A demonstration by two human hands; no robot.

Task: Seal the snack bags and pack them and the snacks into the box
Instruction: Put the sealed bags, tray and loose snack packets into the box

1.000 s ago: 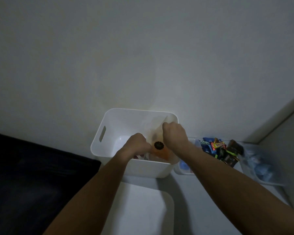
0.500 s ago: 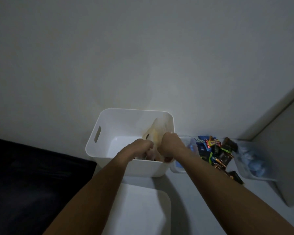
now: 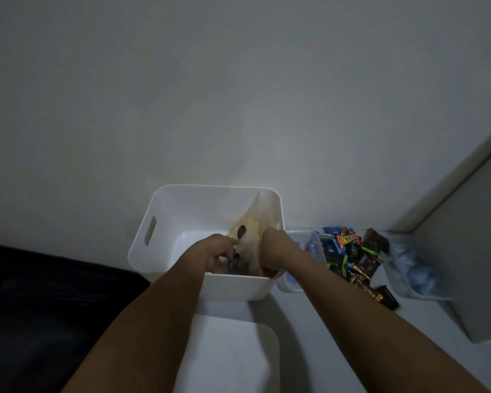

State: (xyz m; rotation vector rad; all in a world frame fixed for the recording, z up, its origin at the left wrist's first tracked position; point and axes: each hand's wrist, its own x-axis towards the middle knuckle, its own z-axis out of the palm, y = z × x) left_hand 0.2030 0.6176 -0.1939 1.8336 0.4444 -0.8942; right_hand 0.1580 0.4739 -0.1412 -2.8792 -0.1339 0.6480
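A clear, crinkled plastic snack bag [image 3: 251,236] stood inside the white box [image 3: 165,219], leaning toward the box's right-hand wall, its top corner reaching the rim. Through the film showed yellowish contents and dark round pieces; whether its mouth was closed could not be told. The left hand [image 3: 216,252] was inside the box at the bag's left edge, fingers curled and pinching the film. The right hand [image 3: 274,249] gripped the bag's right side with a closed fist, close against the box's right wall.

The box was smooth moulded plastic, rectangular with rounded corners and an oval slot handle in its left wall. It sat on a pale bench [image 3: 309,321] against a plain wall.

Just right of the box lay a small translucent tray [image 3: 292,287] holding something blue. Beyond it was a loose heap of glossy wrapped snacks [image 3: 352,259] in blue, black, green and gold foil. Further right stood another clear tray [image 3: 408,282] with blue items, too blurred to identify. A flat white lid [image 3: 230,355] with rounded corners lay in front of the box, between the forearms.
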